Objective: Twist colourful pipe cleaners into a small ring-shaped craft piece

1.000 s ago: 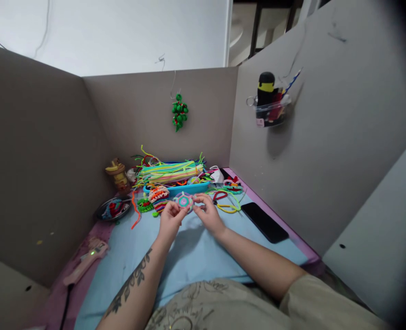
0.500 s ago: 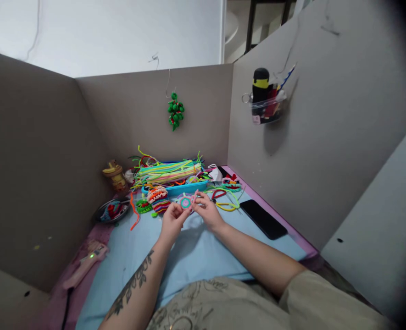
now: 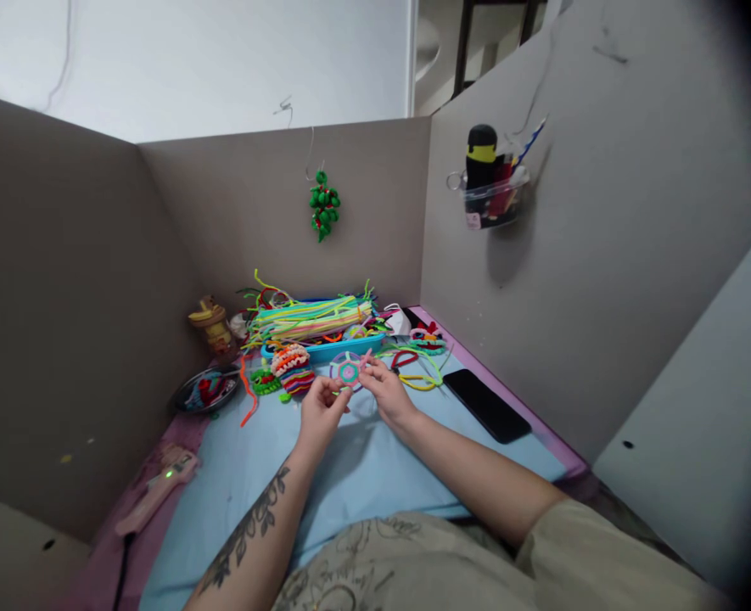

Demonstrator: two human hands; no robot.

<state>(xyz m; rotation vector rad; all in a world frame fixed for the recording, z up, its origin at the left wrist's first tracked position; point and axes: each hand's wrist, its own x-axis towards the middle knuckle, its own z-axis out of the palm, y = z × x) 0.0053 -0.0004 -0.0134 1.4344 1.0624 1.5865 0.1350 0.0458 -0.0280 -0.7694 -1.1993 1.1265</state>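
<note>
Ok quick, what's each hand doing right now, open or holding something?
Left hand: closed, pinching the round multicoloured piece near its lower edge.
Right hand: closed, holding the same piece at its right side.

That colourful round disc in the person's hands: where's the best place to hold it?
I'd pinch the disc by its outer rim, coming from the near side. It looks flat, with its ringed face towards the camera, so the edge should suit thumb and fingertips. The left hand is at its lower edge, the right hand at its right.
</note>
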